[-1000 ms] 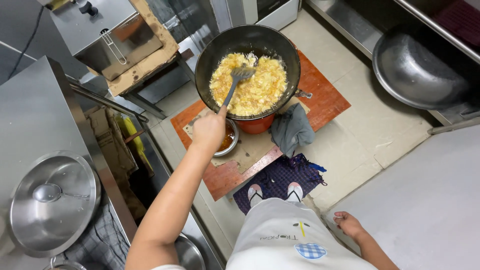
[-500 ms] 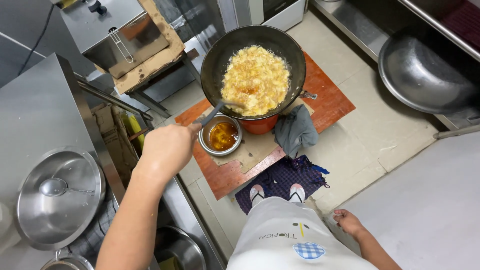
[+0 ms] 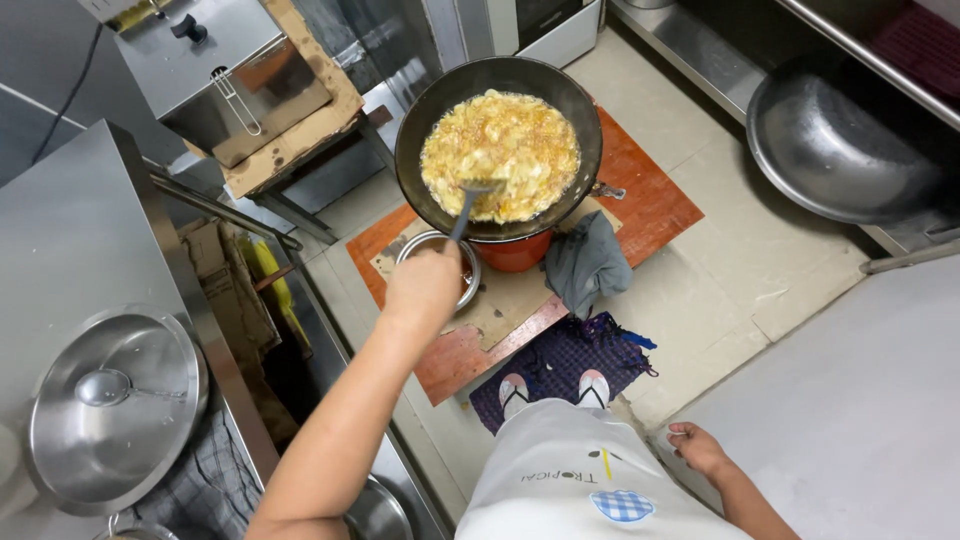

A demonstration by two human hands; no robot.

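Down on the floor: black wok (image 3: 498, 150) on an orange burner, full of bubbling yellow fritters, pale gold.
Left hand (image 3: 425, 285): fingers closed around the skimmer (image 3: 468, 205), its head in the oil.
Right hand (image 3: 698, 448): loosely curled, empty, beside the apron.
Nearby: steel bowl (image 3: 440, 250) under the handle; grey rag (image 3: 588, 262) touching the burner.
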